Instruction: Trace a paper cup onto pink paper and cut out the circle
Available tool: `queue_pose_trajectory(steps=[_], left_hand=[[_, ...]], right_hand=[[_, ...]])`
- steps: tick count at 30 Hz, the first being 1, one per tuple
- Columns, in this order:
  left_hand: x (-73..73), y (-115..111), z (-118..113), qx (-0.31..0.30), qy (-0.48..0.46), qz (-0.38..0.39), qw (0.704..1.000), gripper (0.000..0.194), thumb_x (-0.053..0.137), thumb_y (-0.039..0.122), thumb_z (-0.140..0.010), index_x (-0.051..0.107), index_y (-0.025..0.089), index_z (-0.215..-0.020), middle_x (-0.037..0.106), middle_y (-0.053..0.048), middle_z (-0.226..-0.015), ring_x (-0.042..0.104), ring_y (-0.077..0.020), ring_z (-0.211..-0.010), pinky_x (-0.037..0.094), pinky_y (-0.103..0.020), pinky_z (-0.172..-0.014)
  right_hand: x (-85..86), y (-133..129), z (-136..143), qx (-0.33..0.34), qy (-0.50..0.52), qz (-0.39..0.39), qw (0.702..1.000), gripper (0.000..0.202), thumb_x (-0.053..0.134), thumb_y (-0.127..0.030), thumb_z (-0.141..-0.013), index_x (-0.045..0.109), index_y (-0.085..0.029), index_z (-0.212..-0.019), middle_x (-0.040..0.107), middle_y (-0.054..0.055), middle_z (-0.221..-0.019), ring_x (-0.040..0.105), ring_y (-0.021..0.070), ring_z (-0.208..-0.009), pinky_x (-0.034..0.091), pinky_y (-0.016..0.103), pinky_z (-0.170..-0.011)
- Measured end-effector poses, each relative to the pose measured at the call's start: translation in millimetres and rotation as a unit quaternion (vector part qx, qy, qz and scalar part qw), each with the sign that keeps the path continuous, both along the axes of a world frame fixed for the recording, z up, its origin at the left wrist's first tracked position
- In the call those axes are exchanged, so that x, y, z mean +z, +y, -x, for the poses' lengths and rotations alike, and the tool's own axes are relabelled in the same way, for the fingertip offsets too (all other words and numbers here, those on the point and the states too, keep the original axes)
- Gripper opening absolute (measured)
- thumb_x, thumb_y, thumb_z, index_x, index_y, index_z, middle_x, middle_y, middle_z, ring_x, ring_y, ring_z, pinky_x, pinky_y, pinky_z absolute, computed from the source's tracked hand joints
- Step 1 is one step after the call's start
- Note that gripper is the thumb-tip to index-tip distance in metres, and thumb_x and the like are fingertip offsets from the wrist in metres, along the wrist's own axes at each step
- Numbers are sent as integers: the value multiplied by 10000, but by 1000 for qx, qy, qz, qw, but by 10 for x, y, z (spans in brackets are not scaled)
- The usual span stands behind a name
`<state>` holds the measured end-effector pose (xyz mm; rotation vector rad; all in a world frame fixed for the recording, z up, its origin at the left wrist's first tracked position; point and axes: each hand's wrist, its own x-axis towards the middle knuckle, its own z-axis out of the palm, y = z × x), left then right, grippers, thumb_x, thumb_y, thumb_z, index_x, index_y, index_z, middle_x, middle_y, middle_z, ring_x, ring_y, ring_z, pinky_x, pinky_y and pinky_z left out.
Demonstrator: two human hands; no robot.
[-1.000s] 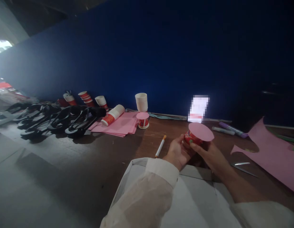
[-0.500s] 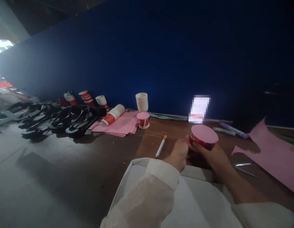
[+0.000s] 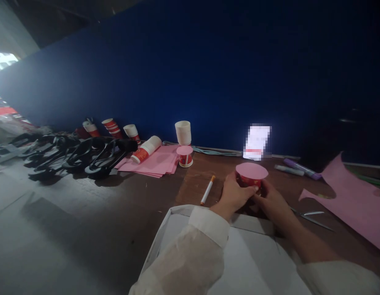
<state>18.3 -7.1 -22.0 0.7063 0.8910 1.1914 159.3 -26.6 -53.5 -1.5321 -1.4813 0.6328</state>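
Note:
Between my two hands is a red paper cup (image 3: 250, 178) topped by a round pink paper disc (image 3: 252, 170). My left hand (image 3: 234, 192) is closed around its left side. Around the right side are the fingers of my right hand (image 3: 271, 199), thumb near the front; the cup's lower part is partly hidden. Another red paper cup (image 3: 186, 159) with a pink disc on top stands farther left. A white stick with an orange end (image 3: 208, 190) lies left of my hands. Scissors (image 3: 314, 217) with silver blades lie to the right, handles hidden behind my right arm.
An open white box (image 3: 177, 211) lies under my forearms. Cut pink paper (image 3: 356, 200) and markers (image 3: 300, 169) are at right. At left are pink sheets (image 3: 159, 164), a lying stack of cups (image 3: 146, 148) and black strapped objects (image 3: 100, 157). A lit screen (image 3: 256, 141) leans at the wall.
The cup in my hands has shifted left and its disc now appears flatter. My left hand has moved its hold round to the cup's side, and more of the scissors shows.

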Motion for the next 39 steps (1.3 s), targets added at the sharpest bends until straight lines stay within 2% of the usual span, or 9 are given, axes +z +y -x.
queue_pose_trajectory(steps=[4,7,10,13,15,21,26,32,39], left_hand=[[-41,49,49,-25,223,-115,968,598,908,109,-567,703,177,-1124,735,-122,-1181,680,-269,-1124,504,-419,-1069],[-61,71,86,-21,294,-157,943,585,892,173,-625,685,184,-1172,727,-129,-1213,683,-273,-1126,521,-413,-1044],[-39,85,133,7,339,-179,924,565,878,215,-660,678,194,-1188,735,-122,-1197,672,-283,-1150,521,-412,-1037],[26,126,211,39,392,-187,900,566,865,260,-683,664,190,-1207,726,-126,-1214,650,-301,-1190,504,-435,-1051],[77,187,283,65,440,-188,876,562,854,294,-704,656,184,-1217,702,-145,-1265,627,-311,-1228,482,-440,-1070],[148,500,475,114,581,-107,799,616,805,352,-762,603,204,-1325,612,-166,-1376,537,-336,-1338,414,-437,-1122],[116,695,497,105,631,-48,767,663,795,410,-768,577,260,-1376,566,-171,-1409,522,-357,-1358,417,-434,-1112],[52,808,539,111,640,-13,760,682,772,468,-809,560,201,-1400,608,-197,-1371,549,-367,-1339,444,-428,-1084],[15,743,596,184,629,1,756,639,825,419,-793,552,149,-1304,592,-220,-1414,546,-326,-1368,429,-391,-1095]], right_hand=[[35,-11,13,18,-2,29,999,532,744,-442,-748,675,-233,-1232,795,82,-1083,745,277,-930,589,378,-819],[49,-38,44,19,21,35,999,579,782,-458,-746,664,-236,-1267,791,102,-1140,750,323,-1030,600,417,-897],[4,-28,51,48,40,42,997,731,847,-462,-711,610,-242,-1367,755,133,-1259,731,352,-1135,599,451,-981],[-125,16,45,68,98,42,992,921,821,-533,-739,443,-259,-1533,646,155,-1447,660,345,-1285,570,493,-1064],[-233,46,45,57,115,38,991,988,827,-556,-718,409,-248,-1559,607,174,-1487,617,349,-1342,551,516,-1092],[-420,65,26,48,106,-4,993,797,780,-499,-785,512,-248,-1492,631,168,-1451,646,341,-1304,579,512,-1055],[-344,36,5,62,66,22,996,704,727,-481,-840,538,-218,-1466,651,178,-1406,659,309,-1287,564,490,-1068],[-209,2,68,55,33,8,998,582,694,-461,-822,617,-219,-1346,662,171,-1360,686,306,-1223,586,493,-1024],[-161,-13,56,51,10,14,999,566,679,-469,-828,621,-215,-1330,691,161,-1294,704,301,-1177,590,482,-1014]])
